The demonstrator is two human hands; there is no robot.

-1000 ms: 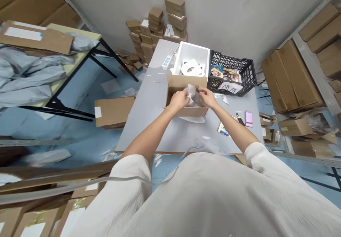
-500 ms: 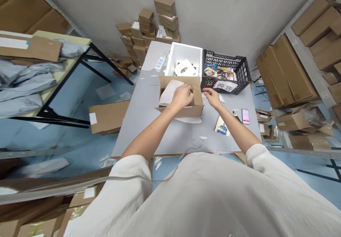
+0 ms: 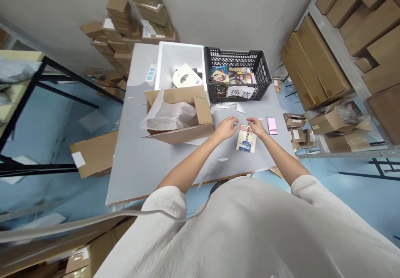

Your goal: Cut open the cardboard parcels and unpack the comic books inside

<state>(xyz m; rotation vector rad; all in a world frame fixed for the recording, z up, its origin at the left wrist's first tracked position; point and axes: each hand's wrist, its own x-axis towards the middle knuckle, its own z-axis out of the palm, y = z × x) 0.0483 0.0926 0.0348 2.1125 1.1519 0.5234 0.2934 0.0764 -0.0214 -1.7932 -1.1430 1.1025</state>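
An open cardboard box (image 3: 184, 121) lined with white wrapping paper (image 3: 170, 115) sits on the grey table (image 3: 137, 161). To its right a small illustrated booklet (image 3: 246, 139) lies flat on the table. My left hand (image 3: 226, 127) hovers just left of the booklet with its fingers loosely curled and nothing in them. My right hand (image 3: 256, 126) rests at the booklet's top right corner, its fingertips pinched on or very near the edge.
A white foam box (image 3: 165, 61) and a black plastic crate (image 3: 237, 76) with books and a paper label stand at the table's far side. A pink item (image 3: 271, 125) lies right of the booklet. Cardboard boxes fill the right-hand shelves, the back wall and the floor at the left.
Both hands have left the cardboard box and moved right to the booklet. The box's wrapping paper now lies folded inside. The head camera has swung to the right.
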